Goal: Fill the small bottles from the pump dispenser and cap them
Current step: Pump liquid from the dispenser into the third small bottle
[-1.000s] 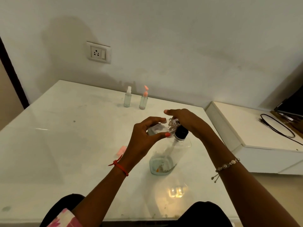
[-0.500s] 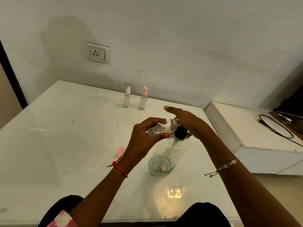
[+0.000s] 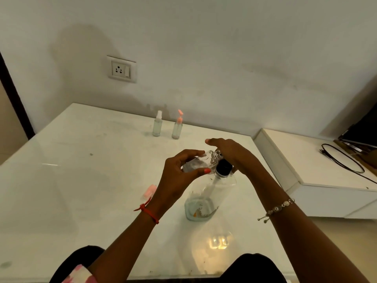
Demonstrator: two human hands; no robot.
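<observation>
The left grip point(image 3: 179, 178) clasps the small bottle point(image 3: 197, 165), tilted against the pump dispenser point(image 3: 210, 198) standing on the surface point(image 3: 81, 180) — the right grip point(image 3: 230, 153) rests flat-fingered on its pump head.

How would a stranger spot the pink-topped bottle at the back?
Find the far edge of the white table, near the wall socket. Two small bottles stand there side by side. Yours is the right bottle, with a pink pump top; the left bottle has a white top.
</observation>
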